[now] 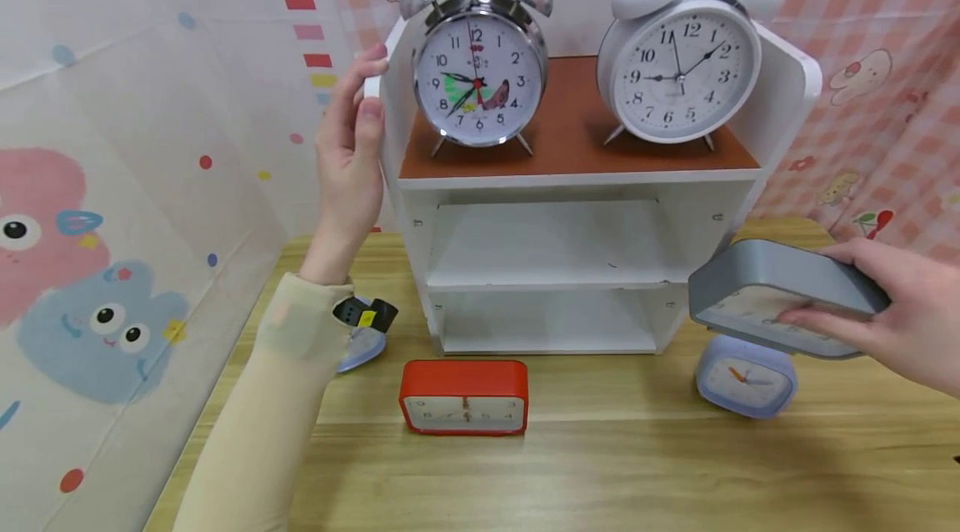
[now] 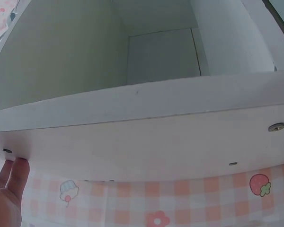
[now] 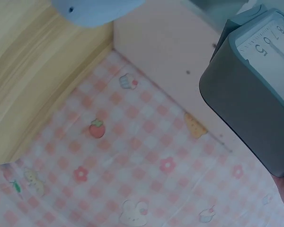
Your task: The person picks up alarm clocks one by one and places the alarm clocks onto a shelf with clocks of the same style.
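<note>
My left hand (image 1: 352, 153) rests on the upper left side panel of a white shelf unit (image 1: 555, 244), its fingertips touching the panel's edge. In the left wrist view, fingers (image 2: 19, 179) lie against the panel's outer face. My right hand (image 1: 911, 311) grips a grey rectangular clock (image 1: 795, 265) at its right end, thumb across the dial side. The grey clock (image 3: 251, 99) hangs in the air by the shelf's lower right side. On the brown top shelf stand a silver twin-bell alarm clock (image 1: 480, 82) and a white twin-bell alarm clock (image 1: 682, 73).
A red rectangular clock (image 1: 465, 394) sits on the wooden table (image 1: 600, 474) before the shelf. A lavender clock (image 1: 746, 378) stands below the grey one. Behind the left wrist, a light blue object (image 1: 363, 348) is partly hidden. Patterned cloth (image 1: 855, 123) hangs behind.
</note>
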### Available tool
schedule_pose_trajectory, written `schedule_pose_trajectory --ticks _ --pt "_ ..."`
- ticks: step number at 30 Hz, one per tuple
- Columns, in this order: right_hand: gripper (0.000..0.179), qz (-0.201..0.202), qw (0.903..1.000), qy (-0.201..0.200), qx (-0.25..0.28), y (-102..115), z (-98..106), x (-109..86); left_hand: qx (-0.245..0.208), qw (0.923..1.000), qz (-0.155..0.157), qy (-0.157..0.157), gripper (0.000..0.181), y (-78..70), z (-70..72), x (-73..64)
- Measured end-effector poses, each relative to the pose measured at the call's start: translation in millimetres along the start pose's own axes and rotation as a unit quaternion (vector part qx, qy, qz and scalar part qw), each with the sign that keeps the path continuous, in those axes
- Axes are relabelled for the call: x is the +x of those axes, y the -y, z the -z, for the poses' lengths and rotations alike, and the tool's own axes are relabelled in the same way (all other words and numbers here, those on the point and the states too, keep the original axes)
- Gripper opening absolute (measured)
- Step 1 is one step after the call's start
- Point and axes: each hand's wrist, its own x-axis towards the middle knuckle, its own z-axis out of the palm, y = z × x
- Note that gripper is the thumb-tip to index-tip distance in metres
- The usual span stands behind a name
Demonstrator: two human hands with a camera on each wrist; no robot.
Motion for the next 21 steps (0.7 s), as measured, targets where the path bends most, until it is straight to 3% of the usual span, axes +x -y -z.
schedule_pose_trajectory --ticks 7,14,21 --pt "0.091 0.017 0.9994 0.008 -0.029 17 -5 7.3 -0.009 0.9999 0.003 -0.003 0.074 -0.1 -0.7 0.2" --pt "0.086 0.005 0.9992 0.036 -0.018 32 -10 15.8 -0.011 0.9999 0.002 -0.006 0.072 -0.7 -1.2 0.1" --pt "0.075 0.029 0.9986 0.045 -0.003 46 -17 25.7 -0.006 1.0000 0.004 -0.006 0.067 -0.9 -1.3 -0.2"
